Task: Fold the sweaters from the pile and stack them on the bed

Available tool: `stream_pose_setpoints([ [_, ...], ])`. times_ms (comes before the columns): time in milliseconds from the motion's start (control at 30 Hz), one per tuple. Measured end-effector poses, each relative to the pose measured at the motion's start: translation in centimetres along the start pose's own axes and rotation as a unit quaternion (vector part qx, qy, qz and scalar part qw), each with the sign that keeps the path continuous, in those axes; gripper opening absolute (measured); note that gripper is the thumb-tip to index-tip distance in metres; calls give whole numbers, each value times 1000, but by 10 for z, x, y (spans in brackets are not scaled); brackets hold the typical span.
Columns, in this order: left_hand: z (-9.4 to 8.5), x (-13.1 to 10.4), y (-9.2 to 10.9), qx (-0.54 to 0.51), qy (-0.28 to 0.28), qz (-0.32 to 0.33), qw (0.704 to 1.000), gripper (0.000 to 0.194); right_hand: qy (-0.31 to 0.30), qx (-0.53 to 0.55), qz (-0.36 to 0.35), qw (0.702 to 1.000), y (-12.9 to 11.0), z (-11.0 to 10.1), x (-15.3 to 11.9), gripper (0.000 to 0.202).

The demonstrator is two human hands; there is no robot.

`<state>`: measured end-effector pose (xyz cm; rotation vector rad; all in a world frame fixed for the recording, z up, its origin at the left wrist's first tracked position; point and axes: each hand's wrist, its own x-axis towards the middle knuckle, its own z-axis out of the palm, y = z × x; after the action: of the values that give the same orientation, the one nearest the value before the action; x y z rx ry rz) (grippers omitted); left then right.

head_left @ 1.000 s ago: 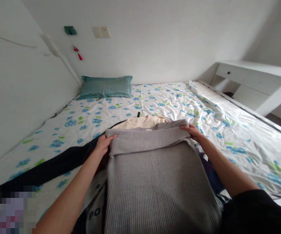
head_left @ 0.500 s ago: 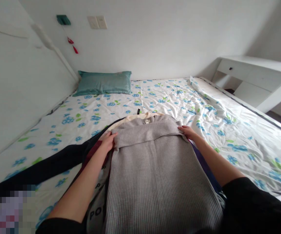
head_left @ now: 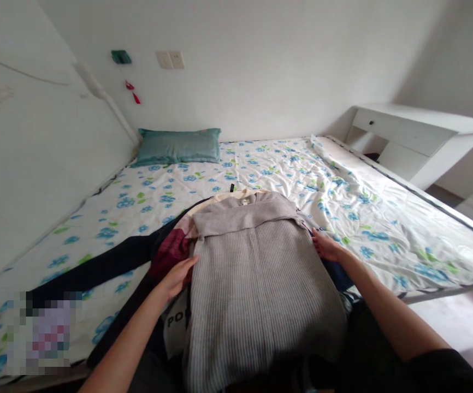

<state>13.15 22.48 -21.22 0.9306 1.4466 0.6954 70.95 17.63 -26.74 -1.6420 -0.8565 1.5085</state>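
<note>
A grey ribbed sweater lies on top of a pile of clothes, its collar band folded over near the neck. My left hand rests at its left edge, fingers stretched out and fingertips touching the knit. At the opposite edge is my right hand, fingers extended against the side of the pile. Neither hand grips anything that I can see. Under the sweater show a maroon garment, a cream neckline, a grey piece with black letters and a dark sleeve spread to the left.
The pile lies on a bed with a blue-flowered sheet. A green pillow lies at the far left against the wall. A white desk stands beyond the right side. A blurred-out patch covers something at lower left.
Both hands have let go of the folded collar band and moved down toward me along the sweater's sides. The view has shifted slightly. The sweater stays on the pile.
</note>
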Motion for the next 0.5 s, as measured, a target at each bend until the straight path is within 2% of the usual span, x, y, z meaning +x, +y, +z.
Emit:
stream_pose_setpoints([
  [100, 7, -27, -6, 8, 13, -3, 1000, 42, -21, 26, 50, 998, 10, 4, -29, 54],
  [200, 11, -60, -20, 43, -41, -22, 998, 53, -45, -42, 32, 998, 24, 7, -62, 43],
  [267, 11, -81, -30, 47, -75, -15, 996, 55, -60, -81, 18, 995, 32, 6, -83, 46],
  [333, 9, -97, -37, 39, -81, 2, 996, 54, -50, -100, -3, 994, 36, 3, -99, 48],
  [400, 3, -106, -38, 45, -76, 0, 996, 55, -40, -119, -19, 992, 37, -1, -108, 50],
  [500, -6, -105, -30, 87, -63, -25, 994, 60, -68, -134, -19, 988, 34, -5, -104, 57],
])
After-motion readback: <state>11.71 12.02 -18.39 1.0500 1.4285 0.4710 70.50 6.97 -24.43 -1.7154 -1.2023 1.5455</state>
